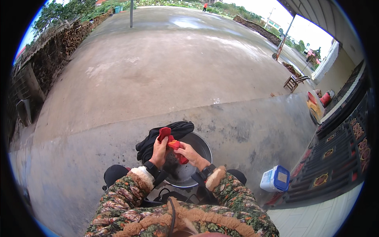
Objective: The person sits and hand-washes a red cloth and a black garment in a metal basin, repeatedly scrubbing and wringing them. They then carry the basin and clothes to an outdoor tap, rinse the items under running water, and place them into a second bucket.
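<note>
Both my hands hold a red cloth item (182,159), perhaps a sock, with an orange patch showing near its middle. My left hand (160,151) grips its upper left end. Closed on the orange-patched part is my right hand (189,154), and a red end hangs below it. Beneath my hands stands a round metal basin (201,145), its inside partly hidden by my hands and wrists. A black garment (148,140) is draped over the basin's far left rim.
To my right, a white plastic tub with a blue lid (279,178) stands near dark metal doors (328,154). A wooden chair (293,83) is farther off on the concrete yard (142,71). Stacked wood (80,34) lines the left edge. A distant person (205,7) stands at the back.
</note>
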Tool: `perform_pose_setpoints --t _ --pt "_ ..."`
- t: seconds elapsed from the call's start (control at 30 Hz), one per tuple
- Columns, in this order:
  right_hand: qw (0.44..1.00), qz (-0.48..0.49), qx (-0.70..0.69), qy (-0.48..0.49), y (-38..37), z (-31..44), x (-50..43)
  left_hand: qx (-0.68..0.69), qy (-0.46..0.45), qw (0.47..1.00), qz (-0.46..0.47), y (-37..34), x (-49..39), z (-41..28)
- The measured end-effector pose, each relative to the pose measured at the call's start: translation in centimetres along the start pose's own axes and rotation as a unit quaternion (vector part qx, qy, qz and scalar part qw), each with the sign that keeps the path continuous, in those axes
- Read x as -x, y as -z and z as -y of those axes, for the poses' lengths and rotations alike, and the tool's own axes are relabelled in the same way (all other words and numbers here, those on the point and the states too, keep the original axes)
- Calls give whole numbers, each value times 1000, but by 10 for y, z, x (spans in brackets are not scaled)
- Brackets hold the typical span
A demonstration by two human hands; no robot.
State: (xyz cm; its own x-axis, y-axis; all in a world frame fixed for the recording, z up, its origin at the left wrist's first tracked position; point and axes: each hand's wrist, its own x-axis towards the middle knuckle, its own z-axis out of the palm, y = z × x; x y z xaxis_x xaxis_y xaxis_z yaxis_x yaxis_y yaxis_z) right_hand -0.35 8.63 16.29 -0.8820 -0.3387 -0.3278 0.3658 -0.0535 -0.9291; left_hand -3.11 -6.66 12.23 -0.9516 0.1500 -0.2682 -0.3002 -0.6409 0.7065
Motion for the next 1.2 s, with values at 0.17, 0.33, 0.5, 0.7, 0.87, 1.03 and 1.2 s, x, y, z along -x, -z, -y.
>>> perform_pose_setpoints --t 0.17,0.33,0.5,0.7,0.87,1.03,1.2 --pt "993 -6 -110 35 2 9 -1 -63 -48 997 25 -1 -3 0" --pt "998 -31 -40 48 0 4 -1 -53 52 995 70 -6 5 -3" --pt "994 -82 -48 59 4 1 0 -36 -12 999 13 -6 3 -3" --pt "978 -105 -158 81 7 3 1 -76 39 996 29 -9 11 -7" --pt "978 -109 -178 27 10 2 1 -105 -6 982 154 -18 18 -7" --pt "982 4 -190 -8 8 -3 1 -87 -21 989 117 -13 13 -4" --pt "997 19 -77 6 7 -11 0 -50 -30 995 80 -10 9 -8"
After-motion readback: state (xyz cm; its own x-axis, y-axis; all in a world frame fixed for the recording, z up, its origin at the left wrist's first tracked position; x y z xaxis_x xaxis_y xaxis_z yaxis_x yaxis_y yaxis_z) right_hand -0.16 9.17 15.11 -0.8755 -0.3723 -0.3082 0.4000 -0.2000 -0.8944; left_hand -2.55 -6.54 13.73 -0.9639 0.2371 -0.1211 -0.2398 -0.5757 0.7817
